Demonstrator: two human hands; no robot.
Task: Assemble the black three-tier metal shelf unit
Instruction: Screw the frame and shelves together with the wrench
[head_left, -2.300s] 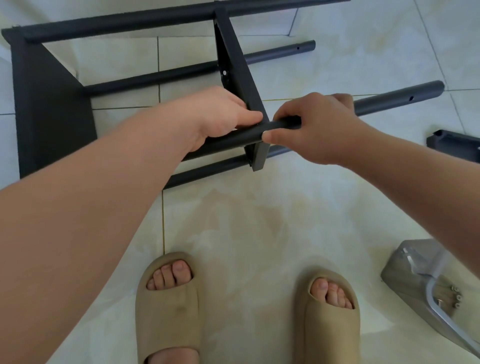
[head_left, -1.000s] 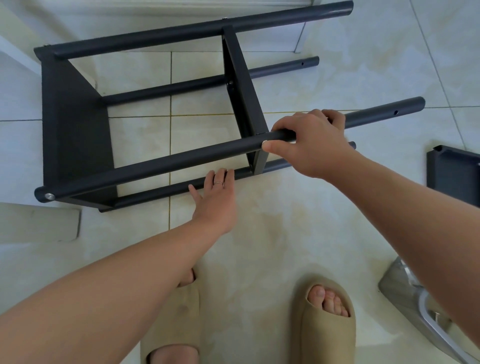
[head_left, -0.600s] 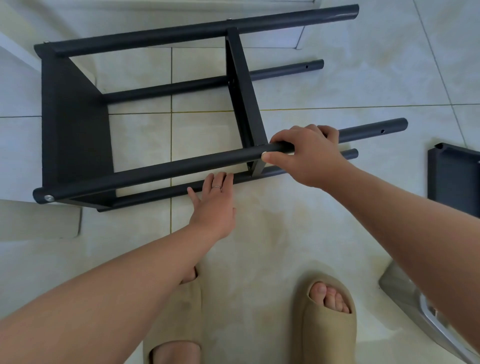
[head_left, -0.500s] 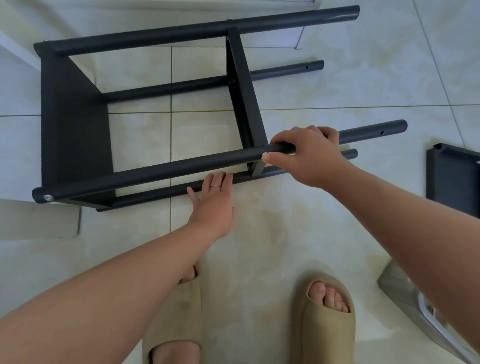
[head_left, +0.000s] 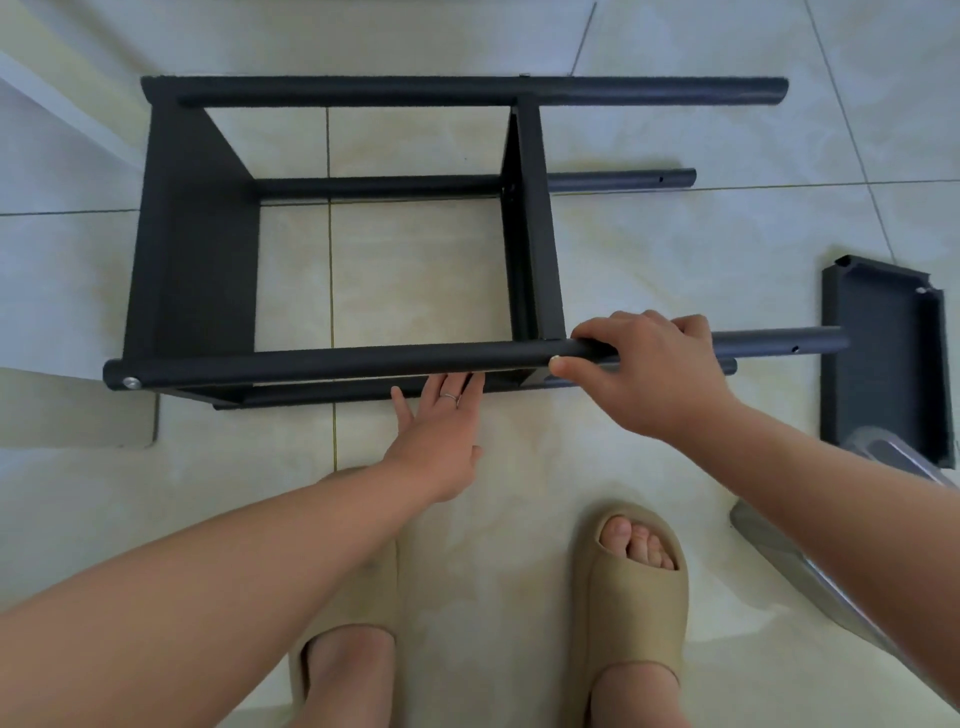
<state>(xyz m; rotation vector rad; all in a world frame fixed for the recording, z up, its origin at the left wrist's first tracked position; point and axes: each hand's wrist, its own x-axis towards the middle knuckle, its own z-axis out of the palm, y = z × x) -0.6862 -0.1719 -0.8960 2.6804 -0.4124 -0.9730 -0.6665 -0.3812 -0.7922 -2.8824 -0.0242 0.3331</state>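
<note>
The shelf frame (head_left: 197, 249) has swung round; its near pole (head_left: 337, 364) now ends by the loose shelf (head_left: 872, 364). Just right of the middle shelf (head_left: 540, 234), the right hand (head_left: 654, 369) curls round this pole, probably to steer. Left of it, the left hand (head_left: 441, 431), fingers straight, seems to steady the lower pole (head_left: 322, 397).

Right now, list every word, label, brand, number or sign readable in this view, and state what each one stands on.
None: no text can be read anywhere in this view.
The black shelf frame, the loose shelf panel and the beige slides carry no visible print.
The clear plastic bag shows no legible label.
</note>
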